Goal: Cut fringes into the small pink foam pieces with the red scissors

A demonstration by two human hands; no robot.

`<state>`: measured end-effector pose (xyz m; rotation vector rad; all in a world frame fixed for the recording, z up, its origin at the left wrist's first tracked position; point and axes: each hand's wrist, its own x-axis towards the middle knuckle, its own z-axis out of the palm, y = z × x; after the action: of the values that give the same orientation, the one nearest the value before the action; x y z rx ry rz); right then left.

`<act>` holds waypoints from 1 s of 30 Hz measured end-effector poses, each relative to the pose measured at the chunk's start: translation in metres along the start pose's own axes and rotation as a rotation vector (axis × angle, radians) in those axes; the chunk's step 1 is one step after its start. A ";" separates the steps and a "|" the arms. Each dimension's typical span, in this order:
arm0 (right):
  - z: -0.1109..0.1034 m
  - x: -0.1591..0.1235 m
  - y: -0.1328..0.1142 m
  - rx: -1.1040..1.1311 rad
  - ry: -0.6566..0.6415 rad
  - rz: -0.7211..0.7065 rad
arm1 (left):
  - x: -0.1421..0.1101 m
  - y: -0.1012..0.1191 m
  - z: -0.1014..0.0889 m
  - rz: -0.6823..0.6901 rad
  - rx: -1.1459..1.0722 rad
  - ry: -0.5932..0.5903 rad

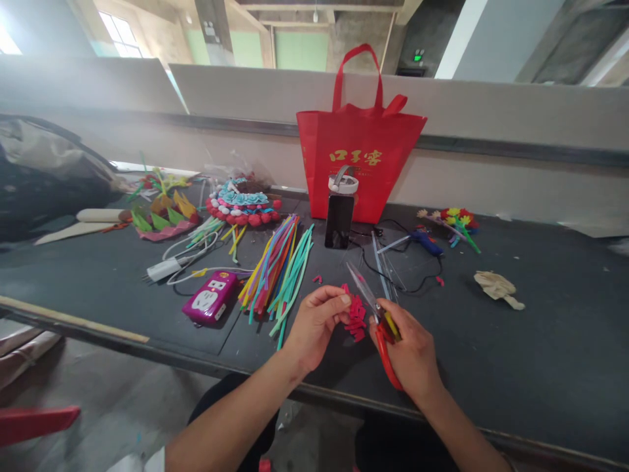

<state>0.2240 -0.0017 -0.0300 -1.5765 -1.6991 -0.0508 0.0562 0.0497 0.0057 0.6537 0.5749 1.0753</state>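
Observation:
My left hand point(314, 324) pinches a small red foam strip point(346, 298) between thumb and fingers, just left of a pile of cut red pieces point(356, 318) on the dark table point(540, 341). My right hand point(410, 351) is wrapped round red-handled scissors point(378, 314). Their blades point up and to the left, over the red pieces. Both hands sit near the table's front edge.
A bundle of coloured foam strips point(278, 269) and a magenta power strip point(210, 298) lie to the left. Behind stand a dark bottle point(340, 210) and a red tote bag point(358, 154). A blue glue gun point(425, 241), foam flowers point(457, 219) and a crumpled paper point(497, 287) are at right.

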 end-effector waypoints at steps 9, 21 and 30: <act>-0.007 0.011 -0.016 0.354 0.034 0.217 | -0.001 -0.001 0.000 -0.161 0.024 -0.071; -0.018 0.018 -0.035 0.593 0.014 0.211 | -0.006 -0.008 0.003 -0.324 0.055 -0.216; -0.018 0.017 -0.028 0.521 0.003 0.250 | -0.007 -0.008 0.004 -0.011 0.475 -0.141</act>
<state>0.2104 -0.0034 0.0049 -1.3680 -1.3549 0.4783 0.0613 0.0399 0.0035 1.1296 0.7166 0.8762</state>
